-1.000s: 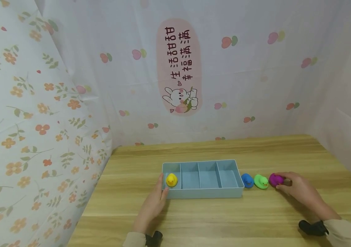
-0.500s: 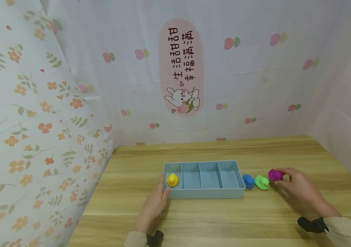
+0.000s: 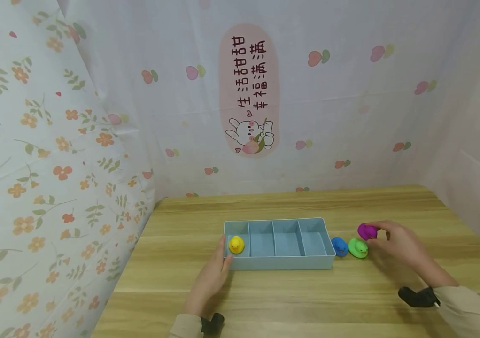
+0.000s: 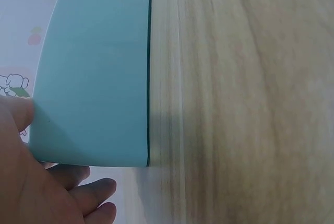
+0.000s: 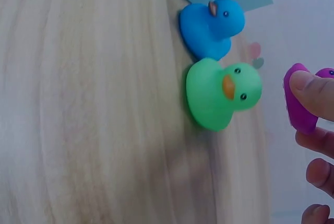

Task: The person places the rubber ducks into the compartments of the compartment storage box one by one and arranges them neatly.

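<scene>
My right hand (image 3: 398, 241) pinches a purple rubber duck (image 3: 367, 231) between thumb and fingers, raised above the table behind the green duck. In the right wrist view, the thumb lies across the purple duck (image 5: 300, 104), partly hiding it. A green rubber duck (image 3: 358, 248) and a blue rubber duck (image 3: 339, 246) sit side by side at the right end of a light blue box (image 3: 282, 263) with several compartments. In its leftmost compartment sits a yellow rubber duck (image 3: 236, 244). My left hand (image 3: 211, 279) holds the box's left end, thumb at the front rim, fingers around the end wall.
The wooden table (image 3: 282, 305) runs back to a white printed curtain (image 3: 172, 108). Another flowered curtain (image 3: 45, 155) hangs along the left side. Black wrist mounts (image 3: 418, 297) sit at both cuffs.
My right hand has lifted the purple duck from the right end of the duck row and carried it up and leftward, behind the green duck. My left hand stays at the box.
</scene>
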`<state>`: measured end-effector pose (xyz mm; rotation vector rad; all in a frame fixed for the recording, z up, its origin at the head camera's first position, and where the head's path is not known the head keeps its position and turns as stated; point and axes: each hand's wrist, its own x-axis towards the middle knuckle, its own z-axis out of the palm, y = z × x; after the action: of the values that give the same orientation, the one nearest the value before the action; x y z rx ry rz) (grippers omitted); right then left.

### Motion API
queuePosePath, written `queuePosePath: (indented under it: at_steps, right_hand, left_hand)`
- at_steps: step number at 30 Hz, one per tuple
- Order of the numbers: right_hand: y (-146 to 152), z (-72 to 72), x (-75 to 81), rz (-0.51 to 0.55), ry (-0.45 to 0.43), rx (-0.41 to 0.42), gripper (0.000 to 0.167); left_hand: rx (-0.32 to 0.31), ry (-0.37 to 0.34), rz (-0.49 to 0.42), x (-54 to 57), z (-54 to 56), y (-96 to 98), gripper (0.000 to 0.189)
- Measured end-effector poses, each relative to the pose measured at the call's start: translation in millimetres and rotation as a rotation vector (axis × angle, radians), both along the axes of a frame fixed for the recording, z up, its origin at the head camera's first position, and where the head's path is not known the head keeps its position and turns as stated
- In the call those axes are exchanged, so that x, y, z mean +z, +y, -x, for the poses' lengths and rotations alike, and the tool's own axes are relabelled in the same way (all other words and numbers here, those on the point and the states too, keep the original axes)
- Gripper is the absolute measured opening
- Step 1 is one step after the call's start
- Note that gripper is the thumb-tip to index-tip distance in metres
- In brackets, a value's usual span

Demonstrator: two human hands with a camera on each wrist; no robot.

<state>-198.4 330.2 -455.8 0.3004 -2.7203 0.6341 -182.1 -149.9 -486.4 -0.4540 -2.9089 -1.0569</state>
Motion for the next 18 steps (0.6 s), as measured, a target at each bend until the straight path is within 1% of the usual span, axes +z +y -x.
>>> queuePosePath:
  at_steps: [3, 8, 11, 18]
  right_hand:
    - [-5, 0.6, 0.8, 0.004, 0.006, 0.006, 0.042]
    - [-12, 1.2, 0.1, 0.020, 0.017, 0.027, 0.039]
    - [-15, 1.6, 1.7, 0.023, 0.016, 0.027, 0.040]
    - [-22, 3.8, 7.9, -0.012, -0.022, 0.038, 0.042]
  left_hand:
    - [0.000, 0.006, -0.004, 0.4, -1.2, 0.2, 0.060]
    - [0.011, -0.019, -0.008, 1.4, -2.0, 0.3, 0.060]
    - [0.012, -0.017, -0.006, 1.3, -1.9, 0.5, 0.060]
    - [0.014, -0.007, 0.002, 0.3, 0.1, 1.2, 0.060]
